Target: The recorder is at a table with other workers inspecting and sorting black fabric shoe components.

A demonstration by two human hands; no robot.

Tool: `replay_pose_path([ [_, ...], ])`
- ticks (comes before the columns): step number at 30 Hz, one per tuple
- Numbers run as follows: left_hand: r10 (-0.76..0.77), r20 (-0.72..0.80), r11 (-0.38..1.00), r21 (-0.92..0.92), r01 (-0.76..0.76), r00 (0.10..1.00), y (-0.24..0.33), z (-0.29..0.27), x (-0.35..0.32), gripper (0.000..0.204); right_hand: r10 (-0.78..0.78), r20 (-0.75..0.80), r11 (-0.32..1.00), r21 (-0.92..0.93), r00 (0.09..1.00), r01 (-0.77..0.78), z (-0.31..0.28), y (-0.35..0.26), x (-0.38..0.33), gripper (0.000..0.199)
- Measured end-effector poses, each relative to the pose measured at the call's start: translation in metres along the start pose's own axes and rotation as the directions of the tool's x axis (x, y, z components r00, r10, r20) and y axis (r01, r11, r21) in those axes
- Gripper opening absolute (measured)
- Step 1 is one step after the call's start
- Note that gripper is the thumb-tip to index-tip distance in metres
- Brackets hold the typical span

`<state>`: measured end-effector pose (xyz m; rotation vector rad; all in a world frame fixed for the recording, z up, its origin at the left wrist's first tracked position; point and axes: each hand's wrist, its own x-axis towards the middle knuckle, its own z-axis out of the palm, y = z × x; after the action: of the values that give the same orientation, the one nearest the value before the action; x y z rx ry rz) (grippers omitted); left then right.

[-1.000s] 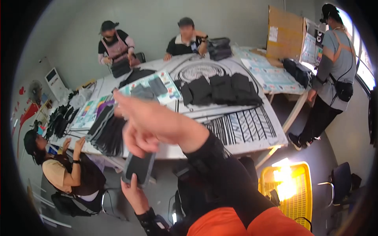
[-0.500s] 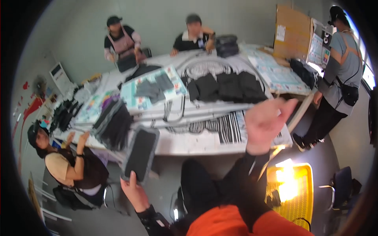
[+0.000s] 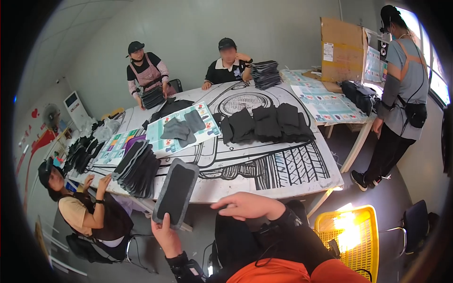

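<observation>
Bench (image 3: pixel 222 189), one: broad white top, bold black line drawing across its surface, pale wooden legs.

Basket (image 3: pixel 356 257), one: yellow, perforated walls, rounded corners, on the floor right of the bench.

Folded pieces (image 3: pixel 266 125), a row: matt black, soft-looking, on the bench.

Sheet (image 3: pixel 155 137), one: printed, flat, bearing small grey pieces.

Stack (image 3: pixel 137 172), one: dark oblong pieces with grey edges, fanned, near the bench's front left edge.

Pad (image 3: pixel 177 193), one: flat oblong, rounded corners, dark smooth-looking centre, grey border. Held up before the bench's front edge, right of the stack. Long axis steep; upper end tilts right, away from the wearer; lower end towards the wearer.

Left hand (image 3: pixel 166 236): pinching the pad's lower end, thumb on the dark face.

Right hand (image 3: pixel 250 206): loosely unfolded, apart from the pad, fingers pointing left towards it.
</observation>
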<state>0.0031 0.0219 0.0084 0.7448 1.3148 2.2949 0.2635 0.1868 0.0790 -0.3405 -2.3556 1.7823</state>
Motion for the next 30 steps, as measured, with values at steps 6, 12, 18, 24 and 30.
replay_pose_path([
  [6,0.031,-0.014,0.999,0.030,-0.031,0.999,0.006,-0.004,-0.002,0.029,0.216,-0.179,0.973,0.116,0.960,-0.197,0.000,0.040,-0.043,0.037],
  [12,0.048,-0.022,0.998,0.044,-0.047,0.999,0.008,0.003,0.004,0.026,0.232,-0.211,0.966,0.160,0.949,-0.201,0.000,0.057,-0.061,0.034],
  [18,0.028,-0.008,0.999,0.044,-0.028,1.000,0.008,-0.001,0.000,0.026,0.246,-0.212,0.948,0.254,0.946,-0.190,0.000,0.056,-0.061,0.033],
  [24,0.036,-0.020,0.999,0.038,-0.036,0.999,0.011,-0.001,-0.001,0.027,0.260,-0.222,0.954,0.211,0.940,-0.214,0.001,0.049,-0.055,0.032],
  [30,0.044,-0.030,0.998,0.041,-0.042,0.999,0.010,-0.006,-0.001,0.027,0.228,-0.220,0.958,0.226,0.948,-0.178,0.002,0.052,-0.052,0.032],
])
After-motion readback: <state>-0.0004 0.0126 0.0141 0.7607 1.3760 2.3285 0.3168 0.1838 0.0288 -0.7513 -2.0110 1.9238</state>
